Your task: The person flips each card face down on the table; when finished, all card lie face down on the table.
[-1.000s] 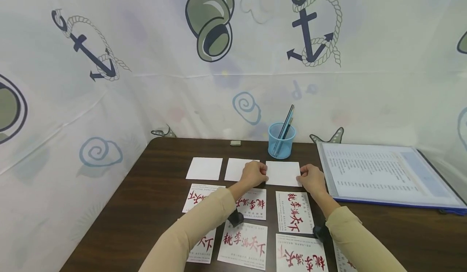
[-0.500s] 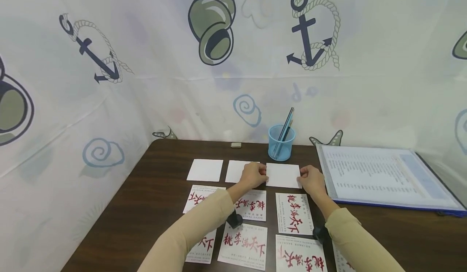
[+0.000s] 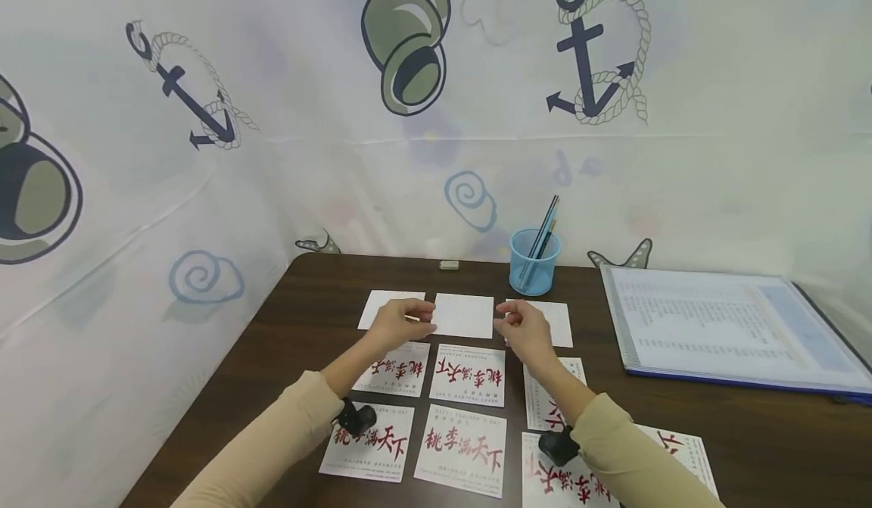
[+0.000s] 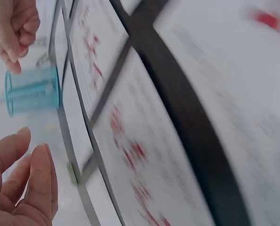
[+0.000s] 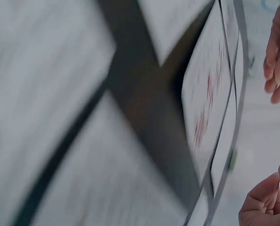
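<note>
Three blank white cards lie in a row on the dark table. My left hand hovers at the left edge of the middle blank card, over part of the left blank card. At the middle card's right edge my right hand covers part of the right blank card. Both hands have loosely curled fingers and hold nothing. In the blurred wrist views the left hand and the right hand also show nothing held. Cards printed with red characters lie in rows nearer me.
A blue cup with pens stands behind the blank cards. A small eraser lies to its left. An open blue-edged folder of printed pages covers the table's right side. A printed curtain hangs behind and to the left.
Both hands have left the right blank card and moved left, now flanking the middle blank card. The view has shifted slightly.
</note>
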### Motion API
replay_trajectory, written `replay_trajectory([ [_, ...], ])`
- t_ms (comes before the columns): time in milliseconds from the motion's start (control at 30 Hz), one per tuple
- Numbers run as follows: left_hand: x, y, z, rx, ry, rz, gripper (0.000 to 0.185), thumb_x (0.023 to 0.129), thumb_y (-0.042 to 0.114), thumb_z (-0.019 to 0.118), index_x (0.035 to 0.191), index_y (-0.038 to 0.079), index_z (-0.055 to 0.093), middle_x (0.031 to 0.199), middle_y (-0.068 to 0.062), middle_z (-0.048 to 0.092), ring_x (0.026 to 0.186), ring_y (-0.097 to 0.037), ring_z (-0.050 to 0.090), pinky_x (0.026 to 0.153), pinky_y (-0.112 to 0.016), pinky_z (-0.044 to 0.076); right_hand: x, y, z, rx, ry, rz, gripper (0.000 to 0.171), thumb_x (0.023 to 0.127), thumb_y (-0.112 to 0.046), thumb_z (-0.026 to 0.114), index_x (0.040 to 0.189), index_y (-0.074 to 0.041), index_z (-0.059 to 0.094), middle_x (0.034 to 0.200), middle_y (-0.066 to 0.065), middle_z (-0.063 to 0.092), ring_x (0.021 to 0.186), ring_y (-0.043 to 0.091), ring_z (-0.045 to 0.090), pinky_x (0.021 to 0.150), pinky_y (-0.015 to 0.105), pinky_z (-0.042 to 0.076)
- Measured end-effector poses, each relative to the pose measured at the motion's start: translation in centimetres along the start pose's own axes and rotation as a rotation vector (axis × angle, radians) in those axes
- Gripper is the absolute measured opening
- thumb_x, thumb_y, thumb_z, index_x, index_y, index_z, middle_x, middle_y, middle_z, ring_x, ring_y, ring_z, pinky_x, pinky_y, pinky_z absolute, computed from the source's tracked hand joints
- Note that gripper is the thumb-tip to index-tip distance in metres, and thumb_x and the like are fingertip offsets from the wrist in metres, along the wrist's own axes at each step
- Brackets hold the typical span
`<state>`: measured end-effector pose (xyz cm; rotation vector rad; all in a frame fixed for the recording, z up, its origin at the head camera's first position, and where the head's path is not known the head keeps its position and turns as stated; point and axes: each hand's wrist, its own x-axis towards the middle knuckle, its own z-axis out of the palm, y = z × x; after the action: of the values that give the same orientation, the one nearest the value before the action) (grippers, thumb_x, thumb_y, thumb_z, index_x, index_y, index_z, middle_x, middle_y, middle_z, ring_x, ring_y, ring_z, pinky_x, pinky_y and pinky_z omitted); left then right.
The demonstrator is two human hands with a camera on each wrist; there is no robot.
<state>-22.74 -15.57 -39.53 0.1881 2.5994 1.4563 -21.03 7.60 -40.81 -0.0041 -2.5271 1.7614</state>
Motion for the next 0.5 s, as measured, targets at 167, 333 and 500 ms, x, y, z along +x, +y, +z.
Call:
replay_trajectory([
  [167,-1.6,-2.1,-2.8,0.088,0.031,-0.057,0.038,0.081,0.012,0.073,0.117,0.004,0.064,0.105,-0.009,0.067,0.091,-0.019,0.065,0.074,-0.029,0.055,-1.1,-1.1,3.5,0.014,-0.083,-0.034,0.025,0.084,-0.003,0.065,0.107,0.004,0.061,0.075,0.006,0.056,0.059,0.010,0.049,0.053,0.019,0.044],
  [333,-2.7,-4.2,-4.7,0.111,0.042,-0.084,0.039,0.080,0.012,0.073,0.117,0.002,0.063,0.101,-0.007,0.066,0.087,-0.017,0.061,0.073,-0.028,0.054,-1.8,-1.5,6.3,-0.024,-0.143,-0.061,0.024,0.082,-0.004,0.067,0.105,0.003,0.062,0.076,0.006,0.057,0.062,0.010,0.049,0.056,0.020,0.043],
  [500,-3.5,-5.4,-6.0,0.112,0.051,-0.114,0.041,0.079,0.011,0.074,0.117,0.001,0.062,0.100,-0.009,0.064,0.084,-0.016,0.058,0.072,-0.027,0.054,-1.9,-1.6,8.1,-0.059,-0.195,-0.042,0.024,0.080,-0.004,0.070,0.103,0.001,0.063,0.075,0.004,0.056,0.061,0.011,0.048,0.055,0.021,0.042],
])
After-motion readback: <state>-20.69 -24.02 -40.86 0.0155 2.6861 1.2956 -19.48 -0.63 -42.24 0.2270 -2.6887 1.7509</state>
